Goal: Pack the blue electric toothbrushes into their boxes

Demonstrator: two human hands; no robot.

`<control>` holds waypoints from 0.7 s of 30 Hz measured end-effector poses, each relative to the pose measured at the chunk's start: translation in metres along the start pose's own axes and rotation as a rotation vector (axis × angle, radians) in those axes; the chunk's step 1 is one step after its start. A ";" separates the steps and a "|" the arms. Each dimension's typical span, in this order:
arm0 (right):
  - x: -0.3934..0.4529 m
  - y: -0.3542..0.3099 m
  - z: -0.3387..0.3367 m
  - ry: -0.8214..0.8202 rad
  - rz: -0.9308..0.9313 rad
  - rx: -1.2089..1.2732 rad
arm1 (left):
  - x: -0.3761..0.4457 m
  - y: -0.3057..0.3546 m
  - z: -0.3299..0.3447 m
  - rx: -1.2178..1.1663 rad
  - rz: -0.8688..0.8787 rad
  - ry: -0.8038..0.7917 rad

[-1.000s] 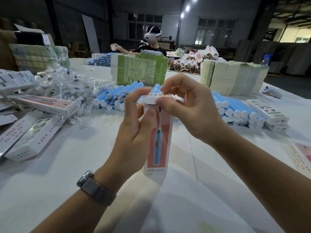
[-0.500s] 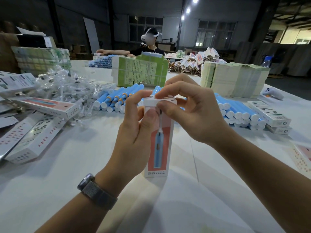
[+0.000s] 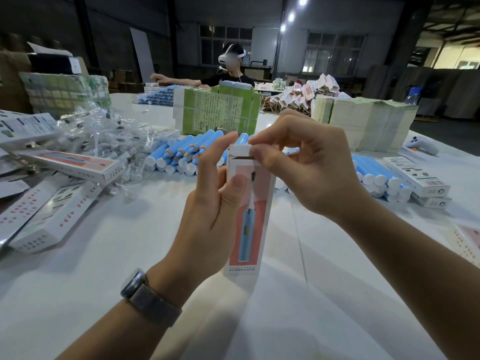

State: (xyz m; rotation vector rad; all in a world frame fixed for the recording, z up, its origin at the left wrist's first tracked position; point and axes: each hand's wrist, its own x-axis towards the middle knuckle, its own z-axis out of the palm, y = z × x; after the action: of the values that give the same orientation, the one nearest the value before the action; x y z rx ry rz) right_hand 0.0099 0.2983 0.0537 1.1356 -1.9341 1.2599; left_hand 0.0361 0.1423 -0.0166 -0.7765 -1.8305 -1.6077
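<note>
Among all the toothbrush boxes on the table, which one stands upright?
The box held between both hands, in the middle. Its bottom rests on the table and its top flap is being closed; the other boxes lie flat.

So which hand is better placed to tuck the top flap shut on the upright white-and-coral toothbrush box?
Right hand: it already pinches the white top flap, above a visible dark gap. The left hand grips the upright white-and-coral toothbrush box, steadying it.

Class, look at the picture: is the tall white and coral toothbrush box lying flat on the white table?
No: the tall white and coral toothbrush box stands upright on the white table, the left hand steadying it.
</note>
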 end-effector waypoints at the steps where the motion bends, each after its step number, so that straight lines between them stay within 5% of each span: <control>1: 0.001 0.000 -0.001 -0.015 0.000 0.002 | 0.000 0.000 0.000 0.004 0.005 -0.001; 21: 0.008 -0.003 -0.018 -0.280 -0.052 0.016 | 0.001 0.010 -0.002 -0.082 0.029 -0.040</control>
State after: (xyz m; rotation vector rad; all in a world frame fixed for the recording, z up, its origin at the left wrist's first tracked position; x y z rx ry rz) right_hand 0.0089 0.3115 0.0693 1.4249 -2.0801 1.1402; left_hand 0.0427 0.1416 -0.0089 -0.8736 -1.7818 -1.6684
